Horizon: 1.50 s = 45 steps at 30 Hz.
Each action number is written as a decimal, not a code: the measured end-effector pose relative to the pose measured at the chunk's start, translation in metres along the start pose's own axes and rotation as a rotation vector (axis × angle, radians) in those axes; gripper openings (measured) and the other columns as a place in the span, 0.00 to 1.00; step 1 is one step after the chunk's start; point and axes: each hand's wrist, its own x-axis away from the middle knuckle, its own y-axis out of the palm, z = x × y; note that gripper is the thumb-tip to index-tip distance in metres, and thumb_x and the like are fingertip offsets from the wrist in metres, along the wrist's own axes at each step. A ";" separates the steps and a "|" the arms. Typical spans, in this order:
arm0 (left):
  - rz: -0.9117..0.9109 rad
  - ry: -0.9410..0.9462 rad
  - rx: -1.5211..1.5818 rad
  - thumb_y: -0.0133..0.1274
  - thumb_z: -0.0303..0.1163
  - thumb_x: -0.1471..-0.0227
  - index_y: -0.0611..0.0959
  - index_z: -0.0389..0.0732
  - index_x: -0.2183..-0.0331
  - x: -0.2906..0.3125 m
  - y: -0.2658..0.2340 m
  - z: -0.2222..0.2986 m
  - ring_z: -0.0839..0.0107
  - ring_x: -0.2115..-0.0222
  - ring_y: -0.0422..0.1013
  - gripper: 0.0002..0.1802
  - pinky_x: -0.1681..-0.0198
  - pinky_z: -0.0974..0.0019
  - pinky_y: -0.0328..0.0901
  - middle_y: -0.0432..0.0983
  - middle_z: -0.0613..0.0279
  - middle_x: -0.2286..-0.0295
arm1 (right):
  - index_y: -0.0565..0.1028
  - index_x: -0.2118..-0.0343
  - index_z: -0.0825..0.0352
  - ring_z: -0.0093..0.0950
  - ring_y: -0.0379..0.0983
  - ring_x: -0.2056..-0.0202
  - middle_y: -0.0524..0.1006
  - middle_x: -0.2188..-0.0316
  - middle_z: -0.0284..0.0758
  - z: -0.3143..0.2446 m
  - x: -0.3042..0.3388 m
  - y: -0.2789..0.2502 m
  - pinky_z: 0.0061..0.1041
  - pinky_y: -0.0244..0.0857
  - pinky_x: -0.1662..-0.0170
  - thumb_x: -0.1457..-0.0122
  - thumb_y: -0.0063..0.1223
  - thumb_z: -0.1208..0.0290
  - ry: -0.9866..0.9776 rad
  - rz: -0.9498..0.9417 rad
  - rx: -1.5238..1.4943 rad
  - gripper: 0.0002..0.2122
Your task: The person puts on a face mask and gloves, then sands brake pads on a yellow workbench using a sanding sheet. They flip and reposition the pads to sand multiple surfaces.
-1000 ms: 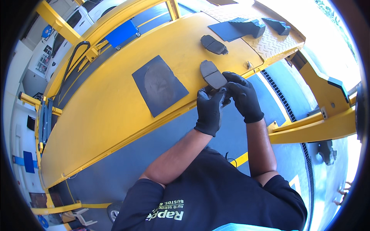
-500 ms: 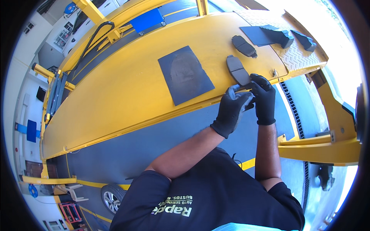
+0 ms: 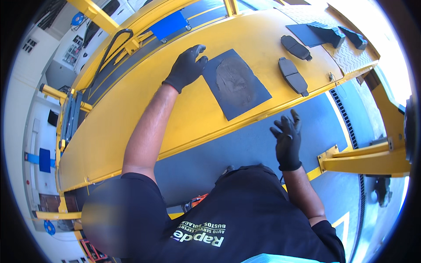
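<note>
Both my hands wear black gloves and hold nothing. My left hand (image 3: 186,69) hovers over the yellow platform, right beside the upper left corner of a dark sheet that looks like sandpaper (image 3: 220,90); its thumb and fingers are apart and slightly bent. A grey worn patch covers the middle of the sheet. My right hand (image 3: 287,139) is raised in front of the platform's near edge, palm up with fingers spread. Beyond it, two dark brake pads lie on the platform: a nearer pad (image 3: 293,76) and a farther pad (image 3: 296,47).
The long yellow platform (image 3: 144,114) runs across the view. On its tread-plate end (image 3: 351,57) sit black wedge-shaped chocks (image 3: 326,35). A yellow lift arm (image 3: 364,161) stands at the right. Behind the platform is a blue wheeled panel (image 3: 169,26).
My hands have parted from their spot together by the nearer brake pad. The left has swung left to the sheet; the right has dropped back toward me with fingers opened. The view has shifted.
</note>
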 end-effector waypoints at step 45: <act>-1.080 -0.285 0.808 0.54 0.47 0.31 0.82 0.39 0.46 0.262 0.318 0.466 0.73 0.58 0.77 0.23 0.54 0.67 0.70 0.81 0.62 0.55 | 0.69 0.33 0.68 0.21 0.79 0.55 0.80 0.49 0.34 -0.071 0.372 -0.490 0.27 0.77 0.52 0.29 0.42 0.78 -0.410 0.542 -0.385 0.21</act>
